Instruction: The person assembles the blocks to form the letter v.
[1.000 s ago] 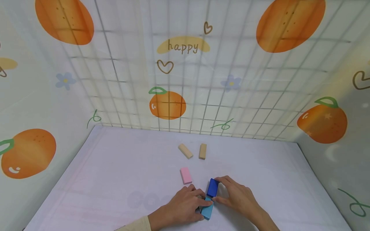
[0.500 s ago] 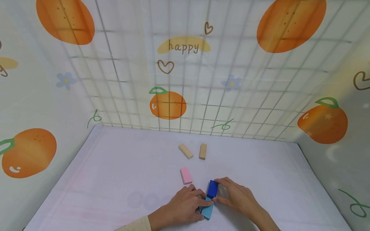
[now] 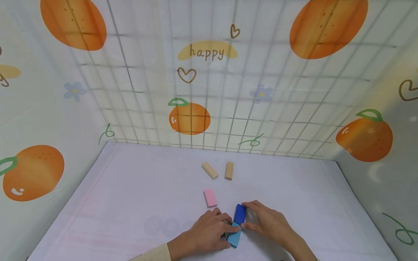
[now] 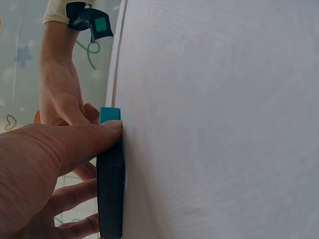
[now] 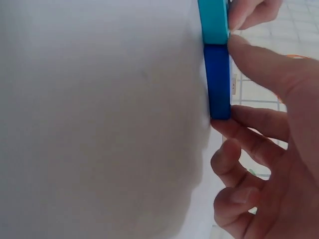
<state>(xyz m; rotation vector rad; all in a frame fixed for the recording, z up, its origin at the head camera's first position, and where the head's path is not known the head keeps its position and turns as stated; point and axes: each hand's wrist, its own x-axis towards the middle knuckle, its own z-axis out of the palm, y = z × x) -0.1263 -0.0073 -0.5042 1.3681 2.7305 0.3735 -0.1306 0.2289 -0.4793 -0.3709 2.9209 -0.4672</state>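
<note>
Left hand (image 3: 209,229): the thumb and index finger curl onto a smooth light blue rectangular block (image 3: 234,238), pinching it; a pale sleeve (image 3: 155,253) ends at the wrist.
Right hand (image 3: 272,223): the thumb and index finger grip a glossy dark blue rectangular block (image 3: 240,214) lengthwise, thumb by its near end, index finger at its far end; the other fingers bend inward.
Blue pair: the two blocks touch end to end on the white table (image 3: 130,188), between the hands, the light blue one nearer the person.
Left thumb: a long dark face shows beside it in the left wrist view; whose face, I cannot tell.
Pink: a pink rectangular block (image 3: 210,198) lies just beyond the left fingertips, apart from the blue pair.
Wood: farther back lie a slanted pale wooden block (image 3: 209,170) and, apart at its right, a straighter tan wooden block (image 3: 229,171).
</note>
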